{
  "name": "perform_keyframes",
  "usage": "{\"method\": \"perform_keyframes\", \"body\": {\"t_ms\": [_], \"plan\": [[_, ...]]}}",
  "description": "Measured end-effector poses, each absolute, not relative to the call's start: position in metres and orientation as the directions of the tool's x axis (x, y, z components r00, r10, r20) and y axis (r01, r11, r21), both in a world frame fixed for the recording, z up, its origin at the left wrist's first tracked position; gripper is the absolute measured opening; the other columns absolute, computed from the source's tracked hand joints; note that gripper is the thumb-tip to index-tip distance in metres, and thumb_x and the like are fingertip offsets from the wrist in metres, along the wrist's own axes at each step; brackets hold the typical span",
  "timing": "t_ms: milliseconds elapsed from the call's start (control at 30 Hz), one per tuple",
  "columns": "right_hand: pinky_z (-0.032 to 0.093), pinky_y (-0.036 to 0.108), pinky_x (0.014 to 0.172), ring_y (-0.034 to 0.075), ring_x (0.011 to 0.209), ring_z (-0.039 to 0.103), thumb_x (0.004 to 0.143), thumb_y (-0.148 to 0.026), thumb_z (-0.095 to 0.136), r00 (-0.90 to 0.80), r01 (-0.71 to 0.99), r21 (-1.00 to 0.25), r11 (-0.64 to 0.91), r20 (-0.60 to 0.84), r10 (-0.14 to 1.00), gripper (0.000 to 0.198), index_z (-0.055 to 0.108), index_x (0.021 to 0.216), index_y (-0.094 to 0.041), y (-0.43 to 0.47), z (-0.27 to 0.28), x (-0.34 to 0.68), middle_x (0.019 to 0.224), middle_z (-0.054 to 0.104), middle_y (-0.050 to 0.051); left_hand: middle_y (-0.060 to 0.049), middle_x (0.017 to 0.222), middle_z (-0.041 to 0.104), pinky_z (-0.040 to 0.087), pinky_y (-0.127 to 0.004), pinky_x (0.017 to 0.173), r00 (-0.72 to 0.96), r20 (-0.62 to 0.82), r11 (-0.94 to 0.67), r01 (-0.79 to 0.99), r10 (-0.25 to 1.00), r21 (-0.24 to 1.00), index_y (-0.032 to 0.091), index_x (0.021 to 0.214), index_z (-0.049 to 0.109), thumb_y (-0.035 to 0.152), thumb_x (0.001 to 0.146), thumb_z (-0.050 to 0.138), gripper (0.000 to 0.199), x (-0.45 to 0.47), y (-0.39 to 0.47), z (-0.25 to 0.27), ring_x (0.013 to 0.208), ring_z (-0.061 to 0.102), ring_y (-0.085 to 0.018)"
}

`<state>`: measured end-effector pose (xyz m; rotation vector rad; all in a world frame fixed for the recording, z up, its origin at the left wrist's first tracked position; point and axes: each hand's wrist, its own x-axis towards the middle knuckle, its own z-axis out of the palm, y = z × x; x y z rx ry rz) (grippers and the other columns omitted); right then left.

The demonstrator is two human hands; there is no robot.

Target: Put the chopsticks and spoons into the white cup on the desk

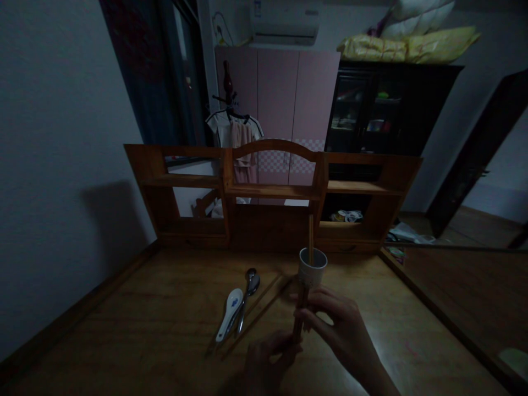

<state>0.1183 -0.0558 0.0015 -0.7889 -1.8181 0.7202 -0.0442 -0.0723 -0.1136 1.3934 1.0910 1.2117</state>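
Closest of all, at the bottom of the view, comes the left hand, fingers curled round the lower end of some dark reddish chopsticks! And just above it the right hand is on them too, thumb and fingers pinching higher up, so both hands grip the same slim bunch, held over the tabletop. How many sticks? Too dim to count. Their upper ends reach up in front of a pale cup; touching or just short of it, I cannot tell.

What a spot for that cup: upright, with lighter chopsticks poking out of its mouth. Across to the left, well apart from it, lies the cutlery: a white ceramic spoon with a blue mark in its bowl, and right beside it metal spoons, bowls overlapping. Thin streaks run alongside, sticks or shadows, hard to say!

Out to the far edge now, where a wooden shelf unit spans the tabletop under its arched middle. Beyond it, clothes hang before a pink wardrobe, an air conditioner sits above, and a dark cabinet carries yellow bundles on top.
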Motion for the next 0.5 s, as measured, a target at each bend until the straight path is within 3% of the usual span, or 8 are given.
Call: {"method": "perform_keyframes", "body": {"t_ms": [233,333,500], "plan": [[0.043,0.022,0.064,0.014,0.072,0.059,0.091,-0.016,0.069,-0.411,0.212,-0.767,0.606,0.493,0.767,0.013,0.066,0.079,-0.018,-0.055,0.0,0.125,0.077,0.061,-0.001,-0.007,0.088,0.075,0.059,-0.027,0.074,0.096,0.041,-0.031,-0.097,0.995,0.995,0.021,0.09,0.077,0.046,0.074,0.075,0.03,-0.041,-0.075,-0.124,0.083,0.07,-0.023],[0.044,0.022,0.065,0.014,0.072,0.06,0.09,-0.013,0.069,-0.418,0.224,-0.765,0.603,0.484,0.769,0.011,0.064,0.082,-0.018,-0.056,0.001,0.124,0.078,0.062,-0.002,-0.007,0.09,0.075,0.059,-0.028,0.076,0.083,0.031,-0.025,-0.071,0.996,0.997,0.021,0.091,0.078,0.046,0.075,0.074,0.03,-0.04,-0.078,-0.114,0.085,0.07,-0.024],[0.047,0.025,0.066,0.016,0.074,0.061,0.094,-0.017,0.064,-0.44,0.235,-0.778,0.583,0.45,0.777,0.007,0.064,0.087,-0.018,-0.059,0.004,0.126,0.081,0.062,0.0,-0.008,0.094,0.076,0.06,-0.028,0.075,0.088,0.177,-0.18,0.027,0.98,0.983,0.022,0.094,0.077,0.051,0.078,0.069,0.033,-0.039,-0.075,-0.121,0.087,0.071,-0.025]]}}
